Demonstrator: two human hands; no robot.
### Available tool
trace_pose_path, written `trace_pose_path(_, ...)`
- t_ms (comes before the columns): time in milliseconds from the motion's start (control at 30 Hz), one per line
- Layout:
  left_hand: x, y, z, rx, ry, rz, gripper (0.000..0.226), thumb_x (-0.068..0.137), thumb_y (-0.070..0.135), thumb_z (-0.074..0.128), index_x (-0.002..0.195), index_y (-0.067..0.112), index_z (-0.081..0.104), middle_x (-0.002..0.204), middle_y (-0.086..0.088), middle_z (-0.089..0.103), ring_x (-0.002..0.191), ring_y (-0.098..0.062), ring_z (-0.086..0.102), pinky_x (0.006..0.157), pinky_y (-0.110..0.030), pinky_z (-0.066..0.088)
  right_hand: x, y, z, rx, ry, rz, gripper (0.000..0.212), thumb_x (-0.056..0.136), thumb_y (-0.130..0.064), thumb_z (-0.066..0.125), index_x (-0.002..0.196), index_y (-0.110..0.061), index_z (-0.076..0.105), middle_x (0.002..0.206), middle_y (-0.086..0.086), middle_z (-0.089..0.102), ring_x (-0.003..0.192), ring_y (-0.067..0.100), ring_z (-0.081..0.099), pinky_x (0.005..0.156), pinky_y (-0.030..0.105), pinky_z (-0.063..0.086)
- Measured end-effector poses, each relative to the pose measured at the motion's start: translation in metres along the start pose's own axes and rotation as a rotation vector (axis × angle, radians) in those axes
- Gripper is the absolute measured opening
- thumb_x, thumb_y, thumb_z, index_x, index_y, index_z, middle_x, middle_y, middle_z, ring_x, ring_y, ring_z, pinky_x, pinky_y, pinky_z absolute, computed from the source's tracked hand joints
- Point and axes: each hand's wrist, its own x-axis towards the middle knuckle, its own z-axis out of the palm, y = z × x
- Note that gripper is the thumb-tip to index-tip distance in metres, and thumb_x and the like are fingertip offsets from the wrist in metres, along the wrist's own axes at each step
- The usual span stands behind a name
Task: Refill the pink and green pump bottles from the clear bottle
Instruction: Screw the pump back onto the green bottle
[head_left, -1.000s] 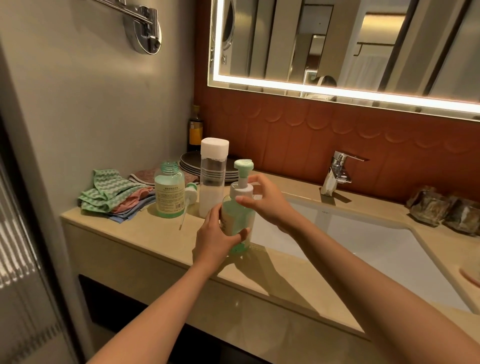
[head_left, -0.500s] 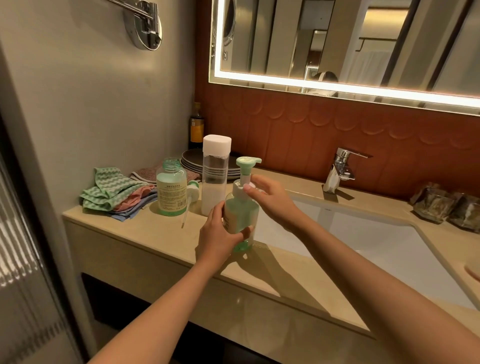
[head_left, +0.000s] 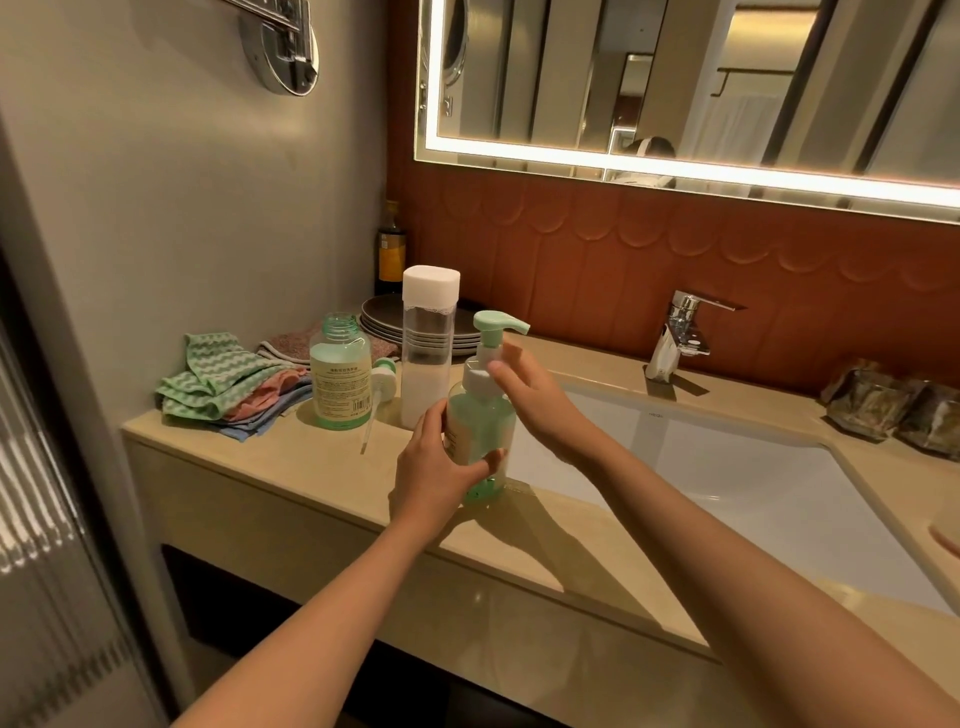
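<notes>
**Green pump bottle (head_left: 480, 431), centre of frame**

We log it upright on the counter (head_left: 311, 467) beside the sink (head_left: 753, 483). Our left hand (head_left: 436, 467) grips its body. Our right hand (head_left: 535, 400) lays fairly straight fingers against its white collar. Just behind stands the clear bottle (head_left: 428, 353), white cap on. Left of that is an uncapped green bottle (head_left: 340, 379).
</notes>
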Motion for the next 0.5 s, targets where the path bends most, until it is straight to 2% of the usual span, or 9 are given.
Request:
trace_pose_path(100,0.000,0.000,0.000,-0.005,0.001,0.002,0.077,0.068,0.040,0.079,0.131,0.021,0.041,0.120,0.003,0.058,0.100,-0.007,0.050,0.082,-0.029,0.052,-0.003,0.004,0.002,0.005,0.058,-0.033,0.033,0.099,-0.027,0.040,0.127,-0.016,0.053,0.114,-0.008,0.056,0.105,0.007,0.050,0.075,0.011,0.041)
trace_pose_path(200,0.000,0.000,-0.001,-0.014,-0.004,-0.002,0.076,0.068,0.039,0.080,0.131,0.022,0.040,0.120,0.004,0.057,0.102,-0.008,0.051,0.081,-0.028,0.051,0.000,0.008,0.003,-0.110,0.213,-0.091,0.029,0.094,-0.032,0.052,0.116,-0.017,0.061,0.108,-0.008,0.060,0.101,0.005,0.051,0.081,0.021,0.044)
trace_pose_path(267,0.000,0.001,-0.001,-0.017,-0.004,-0.001,0.077,0.068,0.041,0.080,0.131,0.022,0.041,0.120,0.004,0.056,0.102,-0.008,0.050,0.081,-0.029,0.051,0.003,0.006,0.005,-0.124,0.253,-0.062,0.029,0.087,-0.039,0.060,0.106,-0.018,0.057,0.103,-0.008,0.058,0.096,0.007,0.052,0.077,0.022,0.046)
trace_pose_path(367,-0.001,0.002,-0.001,-0.028,-0.010,-0.010,0.079,0.067,0.044,0.079,0.132,0.022,0.040,0.120,0.005,0.056,0.101,-0.007,0.050,0.082,-0.029,0.052,0.009,0.002,0.007,-0.133,0.172,0.015,0.038,0.086,-0.042,0.061,0.110,-0.018,0.044,0.111,0.000,0.054,0.100,0.014,0.053,0.076,0.023,0.048)
trace_pose_path(433,-0.001,0.001,0.000,-0.029,-0.009,-0.011,0.078,0.066,0.044,0.079,0.131,0.023,0.041,0.119,0.005,0.057,0.103,-0.010,0.053,0.083,-0.033,0.053,0.010,0.002,0.010,-0.070,0.041,0.010,0.040,0.095,-0.037,0.048,0.128,-0.021,0.035,0.123,-0.002,0.047,0.110,0.014,0.050,0.082,0.024,0.044)
trace_pose_path(500,0.000,-0.001,0.000,-0.024,-0.007,-0.013,0.078,0.066,0.044,0.079,0.130,0.023,0.042,0.118,0.004,0.058,0.103,-0.013,0.055,0.083,-0.035,0.054,0.005,0.006,0.012,-0.021,-0.030,-0.031,0.039,0.100,-0.033,0.036,0.136,-0.023,0.030,0.125,-0.006,0.045,0.113,0.011,0.046,0.085,0.023,0.040)
